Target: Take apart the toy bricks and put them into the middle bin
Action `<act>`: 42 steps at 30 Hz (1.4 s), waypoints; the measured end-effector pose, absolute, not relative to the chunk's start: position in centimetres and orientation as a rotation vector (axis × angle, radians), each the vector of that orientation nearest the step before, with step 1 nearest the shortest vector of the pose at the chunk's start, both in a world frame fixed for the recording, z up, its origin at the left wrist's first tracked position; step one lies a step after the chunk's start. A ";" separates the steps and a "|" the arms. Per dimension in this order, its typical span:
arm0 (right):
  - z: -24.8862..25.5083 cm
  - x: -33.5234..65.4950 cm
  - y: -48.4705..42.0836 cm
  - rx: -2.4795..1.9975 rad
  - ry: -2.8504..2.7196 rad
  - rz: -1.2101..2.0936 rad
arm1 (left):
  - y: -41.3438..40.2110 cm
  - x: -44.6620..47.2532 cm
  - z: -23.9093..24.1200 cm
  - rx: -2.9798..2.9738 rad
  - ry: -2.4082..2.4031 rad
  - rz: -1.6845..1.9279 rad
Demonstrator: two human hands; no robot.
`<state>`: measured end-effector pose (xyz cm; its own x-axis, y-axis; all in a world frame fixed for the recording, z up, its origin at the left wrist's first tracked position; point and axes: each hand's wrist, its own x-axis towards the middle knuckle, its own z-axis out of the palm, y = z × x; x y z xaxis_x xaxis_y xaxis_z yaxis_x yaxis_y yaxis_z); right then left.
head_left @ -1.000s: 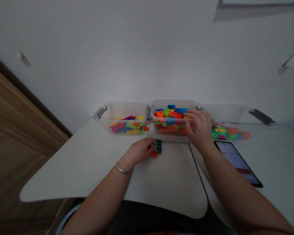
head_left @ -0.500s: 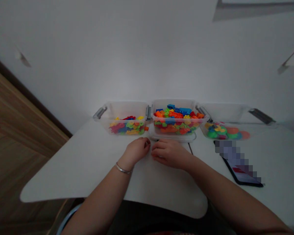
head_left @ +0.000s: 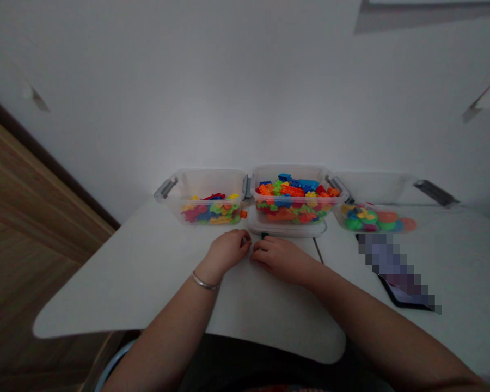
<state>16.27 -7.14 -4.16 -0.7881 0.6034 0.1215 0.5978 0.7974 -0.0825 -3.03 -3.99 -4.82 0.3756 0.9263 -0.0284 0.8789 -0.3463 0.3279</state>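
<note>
My left hand and my right hand meet fingertip to fingertip on the white table, just in front of the middle bin. Both are curled over a small stack of bricks. Only a dark teal brick shows between the fingers; the rest is hidden. A thin bracelet sits on my left wrist. The middle clear bin behind my hands is heaped with orange, blue, green and red bricks.
A clear bin with a shallow layer of coloured pieces stands left of the middle one. Another clear bin with round coloured pieces stands to the right. A phone lies at my right forearm. The wall rises behind the bins.
My right hand left the middle bin and came down to the table beside my left hand. Both hands now close over the small bricks, which were in plain sight a second ago.
</note>
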 end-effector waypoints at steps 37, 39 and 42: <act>-1.4 22.0 -4.2 -1.059 -1.729 -0.445 | -4.4 -3.4 -5.0 2.348 1.650 0.190; -1.5 22.3 -3.9 -1.129 -1.701 -0.448 | -4.4 -3.4 -5.0 2.342 1.646 0.187; -1.4 22.9 -3.6 -1.210 -1.652 -0.438 | -4.4 -3.4 -5.0 2.350 1.650 0.186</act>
<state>22.85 -3.63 -1.44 0.0007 0.5027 0.8645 0.8646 0.4340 -0.2531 -3.42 -4.41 -4.98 0.3456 0.9373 -0.0456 0.9035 -0.3192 0.2861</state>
